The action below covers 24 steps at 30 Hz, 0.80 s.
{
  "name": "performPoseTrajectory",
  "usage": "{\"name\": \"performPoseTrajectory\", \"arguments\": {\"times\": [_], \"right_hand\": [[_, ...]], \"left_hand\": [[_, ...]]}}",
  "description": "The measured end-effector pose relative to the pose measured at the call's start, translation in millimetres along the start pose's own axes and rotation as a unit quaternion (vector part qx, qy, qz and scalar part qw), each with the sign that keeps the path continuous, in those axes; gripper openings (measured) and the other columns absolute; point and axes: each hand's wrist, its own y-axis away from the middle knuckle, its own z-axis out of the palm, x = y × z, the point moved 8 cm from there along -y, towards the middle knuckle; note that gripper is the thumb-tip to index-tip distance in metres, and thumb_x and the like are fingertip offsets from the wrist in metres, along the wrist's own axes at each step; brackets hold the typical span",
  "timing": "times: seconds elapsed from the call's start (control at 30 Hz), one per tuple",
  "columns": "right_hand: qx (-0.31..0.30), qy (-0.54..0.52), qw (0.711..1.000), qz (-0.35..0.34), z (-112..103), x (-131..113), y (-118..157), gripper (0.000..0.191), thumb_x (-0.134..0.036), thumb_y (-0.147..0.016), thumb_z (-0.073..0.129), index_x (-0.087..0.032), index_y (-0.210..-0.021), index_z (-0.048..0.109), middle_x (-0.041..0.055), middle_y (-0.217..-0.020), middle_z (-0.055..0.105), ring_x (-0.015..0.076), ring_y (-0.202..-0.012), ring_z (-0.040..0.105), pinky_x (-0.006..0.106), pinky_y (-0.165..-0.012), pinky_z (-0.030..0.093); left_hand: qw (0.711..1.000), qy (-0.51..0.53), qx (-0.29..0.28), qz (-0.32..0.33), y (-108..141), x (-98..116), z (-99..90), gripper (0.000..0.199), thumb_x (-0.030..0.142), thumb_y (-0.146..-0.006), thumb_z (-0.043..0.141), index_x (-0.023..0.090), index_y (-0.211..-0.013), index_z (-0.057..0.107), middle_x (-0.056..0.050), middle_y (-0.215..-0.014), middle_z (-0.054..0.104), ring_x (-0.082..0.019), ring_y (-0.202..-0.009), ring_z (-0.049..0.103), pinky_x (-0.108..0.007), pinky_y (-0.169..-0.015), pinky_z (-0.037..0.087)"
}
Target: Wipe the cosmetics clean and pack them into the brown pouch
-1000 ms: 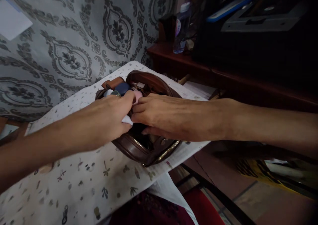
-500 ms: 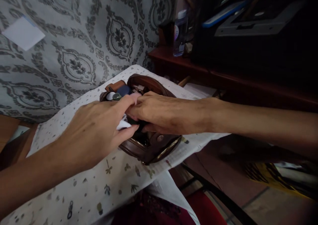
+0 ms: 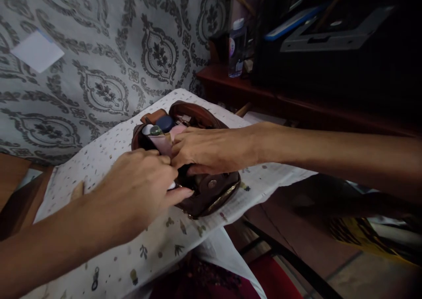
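An unzipped brown bag (image 3: 227,195) lies on the cloth-covered table. Inside its far left end stand a dark blue round-topped item (image 3: 165,123), a green-capped item (image 3: 155,130) and a pale pink packet (image 3: 161,144). My right hand (image 3: 211,149) reaches into the middle of the bag, its fingertips hidden inside. At the near left edge of the bag is my left hand (image 3: 145,189), fingers curled around something white, mostly hidden, with the thumb stretched over the opening.
The white patterned cloth (image 3: 108,250) covers the table. Behind it, a clear bottle (image 3: 236,48) stands on a dark red shelf (image 3: 224,77). White paper (image 3: 38,50) lies against the patterned fabric at left. A red seat (image 3: 277,279) shows below.
My left hand has moved slightly right and down, uncovering the pale pink packet. My right hand remains in the bag, shifted slightly left.
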Motion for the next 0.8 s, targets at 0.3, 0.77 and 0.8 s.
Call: {"name": "performPoseTrajectory", "arguments": {"times": [0.3,0.77,0.8], "right_hand": [[-0.026,0.009,0.999,0.042,2.8,4.4,-1.9,0.011,-0.007,-0.087,0.062,-0.012,-0.094,0.068,0.0052,-0.088,0.066,0.0185,-0.088,0.058,0.032,-0.081,0.041],[-0.043,-0.015,0.993,0.113,-4.6,8.4,3.3,0.02,-0.003,-0.082,0.064,-0.014,-0.099,0.068,0.0056,-0.1,0.067,0.0174,-0.09,0.059,0.028,-0.078,0.043],[-0.045,-0.024,0.992,0.113,-4.2,9.2,3.5,0.022,-0.003,-0.081,0.065,-0.014,-0.101,0.068,0.0057,-0.102,0.067,0.0176,-0.092,0.059,0.028,-0.079,0.043]], "left_hand": [[0.996,-0.061,-0.07,-0.015,-14.5,21.4,13.1,0.048,0.041,-0.094,0.041,0.017,-0.062,0.067,-0.009,-0.059,0.065,-0.022,-0.06,0.062,-0.042,-0.074,0.047],[0.985,0.164,-0.022,-0.045,-9.4,-17.4,-13.3,0.027,0.044,-0.081,0.059,0.02,-0.081,0.072,0.002,-0.066,0.061,-0.014,-0.063,0.054,-0.026,-0.059,0.038],[0.982,0.183,-0.032,-0.038,-9.5,-22.6,-16.1,0.028,0.045,-0.081,0.06,0.022,-0.088,0.073,0.002,-0.071,0.064,-0.015,-0.067,0.057,-0.025,-0.062,0.04]]}}
